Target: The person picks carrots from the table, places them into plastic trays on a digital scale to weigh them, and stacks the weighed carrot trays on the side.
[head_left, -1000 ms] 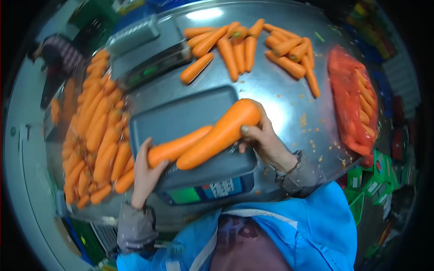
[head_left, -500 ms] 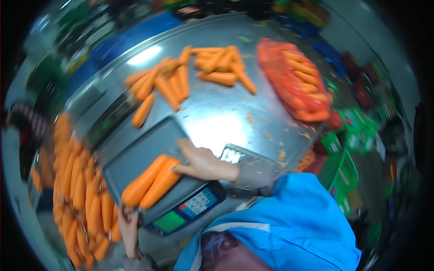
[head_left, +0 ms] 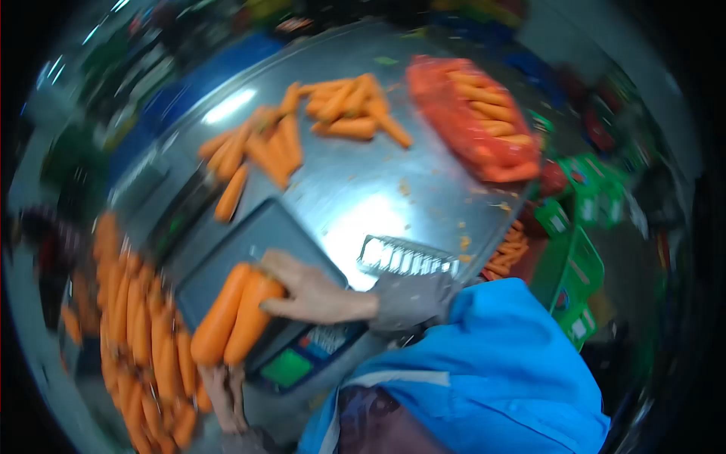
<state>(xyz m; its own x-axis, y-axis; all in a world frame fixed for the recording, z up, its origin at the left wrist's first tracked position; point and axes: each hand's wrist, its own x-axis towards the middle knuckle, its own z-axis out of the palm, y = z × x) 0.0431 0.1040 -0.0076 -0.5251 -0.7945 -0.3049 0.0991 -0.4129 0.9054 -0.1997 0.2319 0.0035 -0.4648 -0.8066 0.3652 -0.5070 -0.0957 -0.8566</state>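
Two large carrots (head_left: pixel 236 314) lie side by side, slanted, above the dark tray of a scale (head_left: pixel 198 281). My right hand (head_left: pixel 318 291) is closed round their upper ends. At their lower ends is my left hand (head_left: pixel 224 390), its fingers blurred and partly hidden under the carrots, gripping them from below. The scale's green display (head_left: pixel 287 368) shows below the tray, its digits unreadable. Bagged carrots (head_left: pixel 140 325) fill the left side, close to the held pair.
Loose carrots lie in two groups (head_left: pixel 272 147) (head_left: pixel 344 106) on the metal table (head_left: pixel 333 185). A red net bag of carrots (head_left: pixel 476 125) is at the right. A clear ridged tray (head_left: pixel 404 259) sits near my right sleeve. Green crates (head_left: pixel 567 265) stand beyond the edge.
The view has turned to the right. Both hands have swung the two carrots steeper and moved them toward the bagged carrots. My right hand still holds their upper ends.
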